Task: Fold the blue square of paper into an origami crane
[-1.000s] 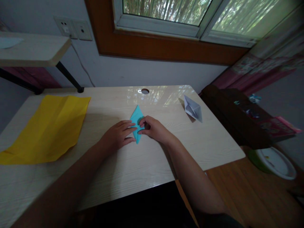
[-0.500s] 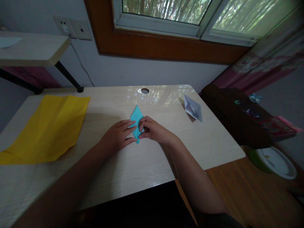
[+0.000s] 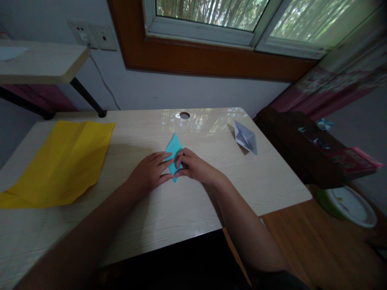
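Observation:
A turquoise sheet of paper (image 3: 174,141), folded into a narrow kite shape, lies on the desk with its long point away from me. My left hand (image 3: 150,171) rests along its left side, fingers stretched out and apart on the paper, thumb near the lower tip. From the right, my right hand (image 3: 193,165) has its fingers curled onto the paper, with thumb and fingertips closed at its right edge near the lower end. Those fingers hide part of the right side and the lower folds.
Yellow paper (image 3: 66,165) lies creased at the left of the desk (image 3: 181,217). A folded white paper piece (image 3: 245,137) stands at the right. A raised shelf (image 3: 42,62) is at the back left. A green-and-white tub (image 3: 352,206) sits beyond the desk's right edge.
My right hand's fingers and thumb have shifted slightly left over the turquoise paper, the thumb now close to the left thumb. My left hand stays nearly in place.

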The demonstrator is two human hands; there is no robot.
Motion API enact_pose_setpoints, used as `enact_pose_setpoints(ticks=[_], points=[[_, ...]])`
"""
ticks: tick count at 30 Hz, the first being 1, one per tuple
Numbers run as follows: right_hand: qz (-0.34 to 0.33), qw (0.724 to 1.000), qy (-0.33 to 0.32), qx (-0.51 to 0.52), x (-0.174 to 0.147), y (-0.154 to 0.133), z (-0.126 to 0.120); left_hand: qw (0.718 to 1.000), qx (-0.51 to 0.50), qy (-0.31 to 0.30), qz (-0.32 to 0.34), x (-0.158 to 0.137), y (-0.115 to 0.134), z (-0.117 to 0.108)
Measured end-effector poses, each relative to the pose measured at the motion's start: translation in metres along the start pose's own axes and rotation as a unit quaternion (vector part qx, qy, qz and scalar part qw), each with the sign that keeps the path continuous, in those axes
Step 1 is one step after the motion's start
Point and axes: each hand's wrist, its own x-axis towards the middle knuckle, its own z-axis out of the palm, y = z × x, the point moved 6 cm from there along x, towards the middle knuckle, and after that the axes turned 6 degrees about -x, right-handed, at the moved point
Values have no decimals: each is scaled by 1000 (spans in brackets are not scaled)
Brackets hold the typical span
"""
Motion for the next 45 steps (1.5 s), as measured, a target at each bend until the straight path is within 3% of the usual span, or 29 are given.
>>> enact_pose_setpoints(ticks=[7, 12, 21, 27, 45], points=[[-29, 999, 6, 21, -1, -1, -3, 1000, -4, -17, -7, -1, 0, 1], [6, 995, 94, -43, -4, 9, -13, 1000, -10, -20, -1, -2, 0, 0], [25, 983, 151, -98, -6, 12, -25, 1000, -22, -16, 5, -3, -1, 1], [18, 991, 101, -88, -2, 12, -18, 999, -33, -8, 5, -3, -1, 1], [82, 982, 142, -91, 6, 17, -9, 1000, -20, -19, -7, -3, -2, 3]])
